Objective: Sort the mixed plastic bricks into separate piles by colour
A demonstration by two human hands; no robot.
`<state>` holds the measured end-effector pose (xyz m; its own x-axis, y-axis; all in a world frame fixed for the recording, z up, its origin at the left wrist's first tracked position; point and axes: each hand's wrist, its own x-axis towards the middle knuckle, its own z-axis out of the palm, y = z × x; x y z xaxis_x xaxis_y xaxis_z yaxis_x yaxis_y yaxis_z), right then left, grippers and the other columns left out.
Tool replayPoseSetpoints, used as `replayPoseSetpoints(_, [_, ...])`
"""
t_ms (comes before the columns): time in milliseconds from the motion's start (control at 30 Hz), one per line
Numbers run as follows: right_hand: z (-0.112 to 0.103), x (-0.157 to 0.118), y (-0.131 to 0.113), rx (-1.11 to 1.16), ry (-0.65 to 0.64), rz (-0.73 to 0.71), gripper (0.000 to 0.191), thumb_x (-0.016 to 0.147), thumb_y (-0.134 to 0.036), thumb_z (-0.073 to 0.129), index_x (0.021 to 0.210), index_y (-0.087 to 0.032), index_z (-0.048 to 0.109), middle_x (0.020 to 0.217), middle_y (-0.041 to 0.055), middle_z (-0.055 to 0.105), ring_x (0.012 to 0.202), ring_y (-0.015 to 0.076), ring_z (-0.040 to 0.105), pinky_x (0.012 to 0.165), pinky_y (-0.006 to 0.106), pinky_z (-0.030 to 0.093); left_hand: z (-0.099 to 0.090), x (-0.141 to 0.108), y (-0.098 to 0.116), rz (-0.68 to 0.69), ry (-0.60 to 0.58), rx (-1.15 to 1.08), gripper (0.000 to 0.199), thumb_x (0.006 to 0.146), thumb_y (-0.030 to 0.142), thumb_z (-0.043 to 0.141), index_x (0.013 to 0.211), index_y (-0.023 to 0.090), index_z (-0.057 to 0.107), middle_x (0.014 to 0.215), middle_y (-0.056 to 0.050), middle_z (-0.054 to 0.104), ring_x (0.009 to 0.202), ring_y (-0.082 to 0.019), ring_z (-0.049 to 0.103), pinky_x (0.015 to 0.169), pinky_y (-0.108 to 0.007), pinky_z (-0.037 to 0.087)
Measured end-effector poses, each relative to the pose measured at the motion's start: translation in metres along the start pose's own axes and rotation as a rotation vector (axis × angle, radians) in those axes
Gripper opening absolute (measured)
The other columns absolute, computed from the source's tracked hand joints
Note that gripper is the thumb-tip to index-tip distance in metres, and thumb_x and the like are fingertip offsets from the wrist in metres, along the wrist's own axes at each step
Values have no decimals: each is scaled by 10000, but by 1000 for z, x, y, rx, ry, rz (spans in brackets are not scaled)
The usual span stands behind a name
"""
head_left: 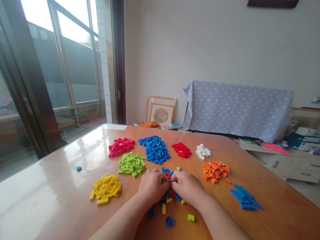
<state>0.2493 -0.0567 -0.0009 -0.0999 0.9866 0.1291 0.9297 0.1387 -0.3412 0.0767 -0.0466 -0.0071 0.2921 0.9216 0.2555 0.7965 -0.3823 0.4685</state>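
Observation:
My left hand [152, 184] and my right hand [188, 187] meet over a small mixed heap of toy building pieces [170, 194], in red, blue, yellow and green. The fingers of both are curled in close together at the heap; what they pinch, if anything, is hidden. Close to my wrists lie a blue round piece [169, 221], a yellow brick [164, 209] and a light green brick [191, 217]. Part of the heap is covered by my hands.
Sorted piles ring my hands: yellow bricks [106, 188], lime green bricks [131, 164], pinkish-red pieces [121, 147], blue round pieces [155, 150], red pieces [181, 150], white pieces [202, 151], orange bricks [215, 171] and long blue pieces [244, 197]. One blue piece [78, 168] lies apart on the wooden table [56, 200].

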Motion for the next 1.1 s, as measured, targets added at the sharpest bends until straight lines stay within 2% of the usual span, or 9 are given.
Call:
replayPoseSetpoints(200, [-3, -1, -5, 15, -7, 1, 110, 793, -298, 597, 857, -261, 679, 816, -4, 691, 742, 159, 585, 575, 251, 258, -1, -1, 4, -38, -26, -16, 161, 751, 322, 609, 819, 281, 750, 913, -51, 636, 886, -233, 547, 737, -295, 376])
replayPoseSetpoints(367, [-4, -1, -8, 24, -8, -51, 131, 807, -266, 590, 877, -260, 700, 860, 7, 674, 791, 161, 598, 607, 247, 292, -3, 0, 4, -39, -42, -25, 146, 734, 316, 624, 807, 274, 744, 906, -51, 649, 906, -244, 555, 747, -298, 383])
replayPoseSetpoints(667, [-4, -3, -8, -5, -2, -59, 117, 812, -282, 585, 843, -239, 689, 865, 22, 669, 774, 165, 580, 617, 255, 287, 5, 2, -3, -18, 18, -90, 91, 742, 231, 585, 747, 221, 675, 782, -29, 671, 807, -205, 574, 683, -270, 367])
replayPoseSetpoints(767, [-4, -4, -7, 44, 26, -45, 88, 791, -272, 597, 793, -217, 667, 792, 16, 663, 723, 154, 562, 593, 253, 283, 7, 6, -6, -45, 33, -251, 113, 750, 184, 560, 790, 194, 665, 774, -24, 671, 771, -177, 577, 663, -249, 379])
replayPoseSetpoints(833, [-3, -4, -7, 163, 66, -48, 87, 790, -250, 578, 767, -203, 648, 727, 4, 646, 687, 143, 551, 588, 242, 308, 6, 9, -5, -67, 48, -441, 147, 763, 176, 554, 857, 176, 667, 812, -29, 677, 779, -164, 583, 679, -242, 400])
replayPoseSetpoints(967, [-5, -7, -11, 621, 98, -40, 142, 818, -301, 549, 793, -178, 618, 670, -15, 613, 612, 120, 526, 569, 221, 382, -6, 7, 3, -131, 30, -961, 238, 796, 226, 586, 1002, 141, 670, 903, -49, 679, 799, -140, 584, 715, -230, 423])
replayPoseSetpoints(1100, [-8, -12, -16, 966, 81, -24, 242, 831, -407, 569, 861, -171, 611, 678, -12, 610, 600, 120, 533, 565, 223, 435, -17, 3, 9, -230, -52, -1331, 273, 752, 265, 690, 989, 129, 685, 819, -33, 650, 665, -93, 536, 589, -198, 365])
